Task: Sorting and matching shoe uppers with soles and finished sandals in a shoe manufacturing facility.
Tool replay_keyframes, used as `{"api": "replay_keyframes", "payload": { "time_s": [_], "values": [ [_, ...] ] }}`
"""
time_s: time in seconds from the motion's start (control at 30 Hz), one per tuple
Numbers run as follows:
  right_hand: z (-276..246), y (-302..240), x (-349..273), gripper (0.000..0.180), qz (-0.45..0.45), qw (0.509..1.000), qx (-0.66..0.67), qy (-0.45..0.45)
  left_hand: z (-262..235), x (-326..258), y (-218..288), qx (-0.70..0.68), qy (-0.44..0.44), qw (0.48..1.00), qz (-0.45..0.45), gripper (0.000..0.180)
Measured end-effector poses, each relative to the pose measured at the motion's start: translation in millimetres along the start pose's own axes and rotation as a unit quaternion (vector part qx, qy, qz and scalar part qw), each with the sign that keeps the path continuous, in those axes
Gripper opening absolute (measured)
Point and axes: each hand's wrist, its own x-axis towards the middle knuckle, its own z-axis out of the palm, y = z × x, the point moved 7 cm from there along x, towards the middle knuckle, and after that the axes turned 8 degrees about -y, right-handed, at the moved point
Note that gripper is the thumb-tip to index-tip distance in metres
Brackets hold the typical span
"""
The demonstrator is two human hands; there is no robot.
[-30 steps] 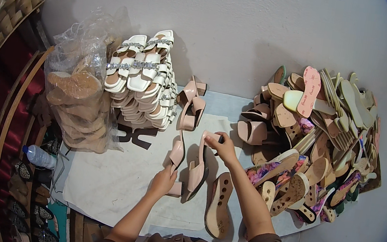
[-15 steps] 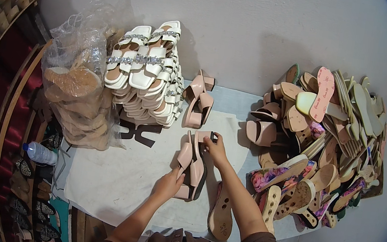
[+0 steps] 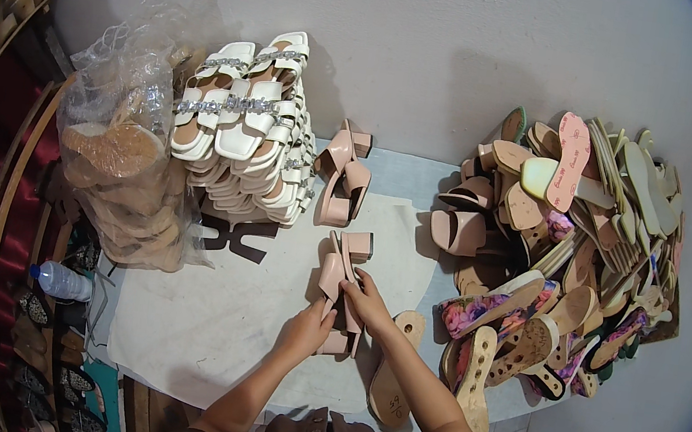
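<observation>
A pair of pink block-heeled sandals [image 3: 333, 273] is between my hands, side by side on the white sheet [image 3: 199, 319]. My left hand [image 3: 309, 326] is closed on the left sandal near its strap. My right hand [image 3: 368, 302] grips the right sandal around its strap and side; its palm hides part of that shoe. One block heel [image 3: 357, 246] points away from me, with a dark tip. Just beyond lies another pink heeled pair [image 3: 345, 172]. To the right of my right hand rests a bare tan sole [image 3: 395, 382].
White sandals with jewelled straps [image 3: 243, 126] are stacked high at back left, beside a clear plastic bag of soles [image 3: 117, 175]. Dark cut-out pieces [image 3: 241, 239] lie below the stack. A large heap of soles and insoles [image 3: 580, 249] fills the right. A water bottle [image 3: 63, 281] is at left.
My right hand has left the heel at the far end and come nearer, onto the right sandal's strap area. That sandal has turned slightly. My left hand keeps its hold.
</observation>
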Motion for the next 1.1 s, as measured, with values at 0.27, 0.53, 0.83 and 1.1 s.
{"api": "replay_keyframes", "payload": {
  "time_s": [0.27,0.53,0.83,1.1],
  "values": [
    [19.2,20.3,-45.2,0.069,-0.034,0.978,0.194,0.066,22.6,-14.5,-22.6,-0.163,0.147,0.973,0.072,0.043],
    [21.1,14.0,-65.3,0.067,-0.089,0.969,0.211,0.089,13.6,-31.0,7.9,-0.193,0.107,0.974,0.048,0.046],
    [-0.7,-107.1,-20.2,0.068,-0.224,0.959,0.142,0.102,-86.4,27.8,69.9,-0.203,0.248,0.926,0.201,0.037],
    [-28.1,-172.2,105.9,0.067,-0.266,0.954,0.048,0.128,-160.5,142.0,77.1,-0.224,0.270,0.914,0.203,0.036]
  ]
}}
